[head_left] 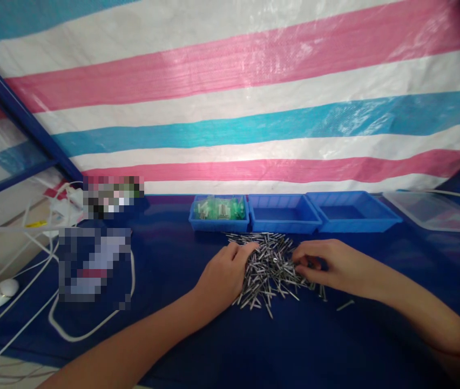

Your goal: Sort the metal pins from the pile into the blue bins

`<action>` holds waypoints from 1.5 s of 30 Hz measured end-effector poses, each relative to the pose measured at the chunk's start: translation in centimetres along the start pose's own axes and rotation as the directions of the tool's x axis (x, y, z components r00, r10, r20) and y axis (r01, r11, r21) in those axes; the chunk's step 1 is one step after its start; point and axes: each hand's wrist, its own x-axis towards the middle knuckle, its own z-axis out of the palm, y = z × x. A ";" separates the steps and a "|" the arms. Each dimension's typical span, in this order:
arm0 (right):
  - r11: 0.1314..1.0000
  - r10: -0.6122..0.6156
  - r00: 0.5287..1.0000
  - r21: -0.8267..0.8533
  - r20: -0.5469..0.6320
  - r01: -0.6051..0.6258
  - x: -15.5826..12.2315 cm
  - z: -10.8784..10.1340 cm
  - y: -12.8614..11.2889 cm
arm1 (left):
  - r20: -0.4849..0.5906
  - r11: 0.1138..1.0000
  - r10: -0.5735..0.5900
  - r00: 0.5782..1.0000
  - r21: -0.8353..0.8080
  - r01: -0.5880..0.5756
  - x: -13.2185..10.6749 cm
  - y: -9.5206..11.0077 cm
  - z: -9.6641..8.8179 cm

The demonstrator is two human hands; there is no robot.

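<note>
A heap of thin silver metal pins that look like blind rivets (268, 273) lies on the blue tabletop between my hands. My left hand (224, 273) rests against the heap's left side, fingers apart and cupped along it, some of them hidden. At the right edge, my right hand (327, 265) is curled, with thumb and fingers closed around a few rivets that show only partly. A few loose rivets (322, 292) lie below that hand, and a single rivet (345, 305) is farther right.
Behind the heap stands a blue bin with green-tinted packets (220, 210), then a middle blue bin (284, 221) and a right blue bin (353, 213). A clear plastic lid (436, 210) is at far right. White cables (52, 259) and a white mouse-like device (1, 292) lie left.
</note>
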 end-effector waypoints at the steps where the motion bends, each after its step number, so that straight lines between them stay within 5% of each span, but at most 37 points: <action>1: 1.000 0.006 1.000 0.002 -0.010 -0.006 0.0 0.0 0.0 | -0.004 1.000 0.000 1.000 0.000 0.000 0.1 0.1 -0.2; 8: 0.999 -0.016 0.997 -0.043 -0.074 0.013 -0.1 -0.1 -0.8 | -0.085 0.992 0.059 0.995 -0.107 -0.068 1.6 1.2 -1.3; 15: 0.999 0.034 0.990 0.006 -0.136 -0.034 -0.4 -0.8 -0.4 | -0.046 0.991 0.105 0.993 -0.083 -0.109 1.5 1.3 -1.0; 24: 1.000 0.029 1.000 0.001 -0.007 -0.029 -0.7 -1.0 -1.0 | -0.008 0.952 0.299 0.954 -0.071 -0.299 0.1 2.4 -0.4; 45: 1.000 -0.007 1.000 -0.004 -0.018 0.007 -0.1 1.0 -0.7 | -0.042 0.972 0.224 0.974 -0.067 -0.226 0.5 2.0 0.9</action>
